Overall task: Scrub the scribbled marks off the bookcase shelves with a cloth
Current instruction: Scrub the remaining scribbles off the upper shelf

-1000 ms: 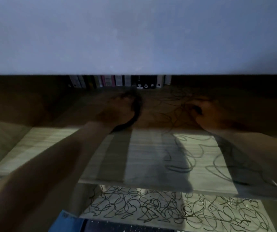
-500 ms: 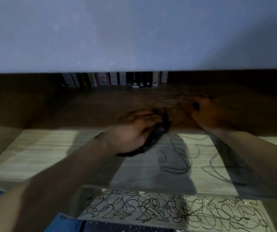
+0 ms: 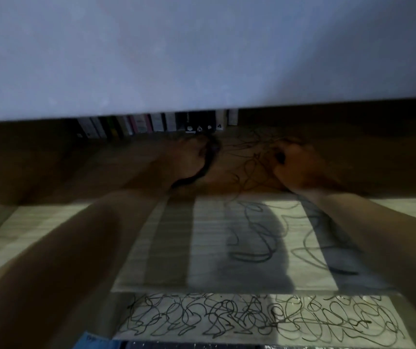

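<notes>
My left hand [image 3: 188,159] reaches deep into the shaded back of a light wooden shelf [image 3: 209,248] and presses a dark cloth [image 3: 203,170] onto the board. Black scribbled marks [image 3: 252,238] cover the shelf's right half, and its left part looks bare. My right hand [image 3: 295,167] rests on the shelf to the right, fingers curled, with something small and dark at the thumb that I cannot make out. A lower shelf [image 3: 388,308] at the bottom carries dense scribbles [image 3: 252,318].
A pale board [image 3: 201,54] overhangs the shelf and fills the upper view. A row of book spines [image 3: 151,123] stands at the shelf's back. Blue fabric [image 3: 96,342] shows at the bottom left edge.
My left hand has pushed the cloth from the lit middle of the shelf back toward the books. The right hand has stayed in place.
</notes>
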